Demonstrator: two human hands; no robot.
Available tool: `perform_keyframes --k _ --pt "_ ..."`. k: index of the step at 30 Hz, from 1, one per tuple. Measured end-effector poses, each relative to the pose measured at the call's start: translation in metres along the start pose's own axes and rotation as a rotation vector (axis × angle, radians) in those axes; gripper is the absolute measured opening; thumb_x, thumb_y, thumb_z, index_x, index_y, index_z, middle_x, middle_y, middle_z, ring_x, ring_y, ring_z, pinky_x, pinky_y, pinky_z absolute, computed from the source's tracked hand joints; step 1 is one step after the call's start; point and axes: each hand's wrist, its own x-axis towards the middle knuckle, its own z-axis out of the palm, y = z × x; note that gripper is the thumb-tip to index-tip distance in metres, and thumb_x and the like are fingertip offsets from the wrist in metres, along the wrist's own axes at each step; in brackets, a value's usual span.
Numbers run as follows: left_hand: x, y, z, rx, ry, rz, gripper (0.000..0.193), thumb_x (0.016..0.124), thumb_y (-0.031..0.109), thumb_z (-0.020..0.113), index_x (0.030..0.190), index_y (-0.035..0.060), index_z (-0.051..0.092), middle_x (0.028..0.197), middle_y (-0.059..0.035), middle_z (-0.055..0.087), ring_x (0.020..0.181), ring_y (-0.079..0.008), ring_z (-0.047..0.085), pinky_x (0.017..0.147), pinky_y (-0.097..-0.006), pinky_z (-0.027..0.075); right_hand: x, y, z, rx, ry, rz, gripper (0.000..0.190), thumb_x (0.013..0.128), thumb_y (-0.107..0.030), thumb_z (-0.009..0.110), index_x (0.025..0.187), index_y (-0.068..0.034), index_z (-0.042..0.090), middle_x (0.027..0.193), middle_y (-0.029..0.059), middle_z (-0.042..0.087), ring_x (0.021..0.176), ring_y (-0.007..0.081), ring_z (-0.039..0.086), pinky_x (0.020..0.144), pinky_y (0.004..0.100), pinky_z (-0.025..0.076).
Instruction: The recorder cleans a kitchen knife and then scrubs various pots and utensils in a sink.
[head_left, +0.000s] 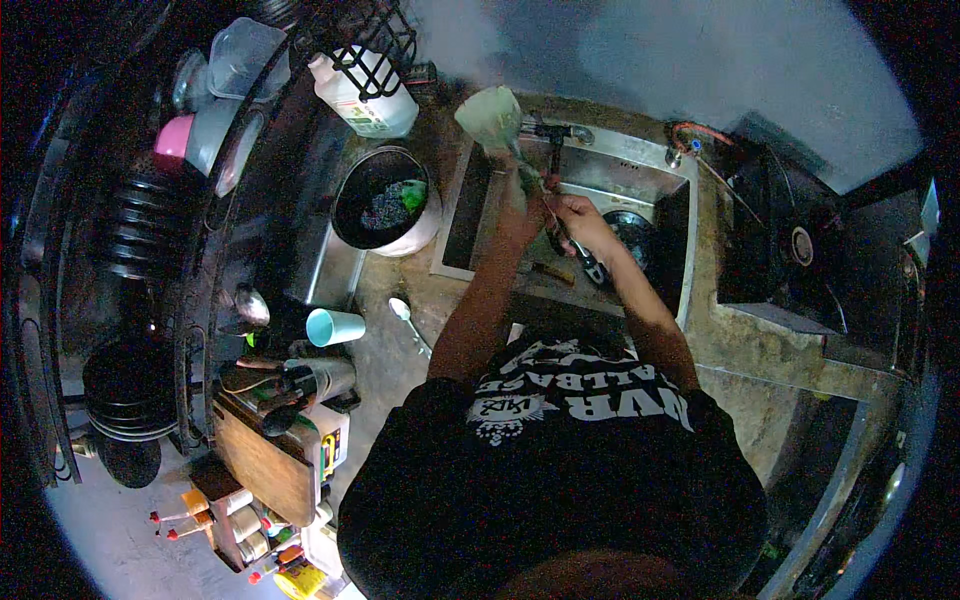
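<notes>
A kitchen turner (489, 117) with a broad pale blade slants over the sink (694, 225), blade towards the wall and black handle towards me. My right hand (583, 222) grips it around the handle. Against its shaft lies my left hand (529, 214), blurred, so its finger closure cannot be told. Behind the hands stands a dark faucet (555, 150). Inside the sink are a dark round item (628, 234), partly hidden by my right arm, and a small yellowish-brown block (553, 273).
Left of the sink stand a pot (397, 244) with a green sponge or cloth inside, a white jug (367, 101), a light-blue cup (335, 328) and a spoon (405, 315). A dish rack (196, 300) is farther left; a black stove (780, 240) is on the right.
</notes>
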Motion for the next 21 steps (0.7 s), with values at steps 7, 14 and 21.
perform_keyframes --k 7,14,21 --pt "0.027 -0.016 -0.021 0.109 0.127 -0.191 0.041 0.087 0.044 0.035 0.098 0.0075 0.051 0.089 -0.0072 0.054 0.077 -0.0192 0.051 0.069 -0.0320 0.043 0.007 -0.006 0.021 -0.264 0.195 0.021 0.041 0.087 -0.022 0.042 0.124 -0.008 0.028 0.092 0.0081 0.053 0.062 0.0142 0.051 0.050 0.0280 0.044" --pt "0.022 -0.015 -0.005 0.677 -0.043 -0.586 0.056 0.086 0.050 0.029 0.121 0.0063 0.037 0.105 -0.0074 0.049 0.092 -0.0184 0.048 0.078 -0.0318 0.040 0.028 -0.007 0.009 0.189 0.361 -0.459 0.029 0.086 -0.016 0.047 0.113 -0.008 0.042 0.095 0.0041 0.053 0.077 0.0113 0.045 0.070 0.0245 0.038" --pt "-0.016 -0.037 0.028 0.307 0.167 -0.343 0.062 0.083 0.055 0.034 0.122 0.0072 0.033 0.096 -0.0045 0.049 0.076 -0.0132 0.049 0.057 -0.0313 0.041 0.043 -0.026 -0.010 -0.483 0.427 -0.603 0.042 0.079 -0.029 0.057 0.109 -0.001 0.045 0.099 0.0176 0.052 0.091 0.0268 0.050 0.081 0.0341 0.038"
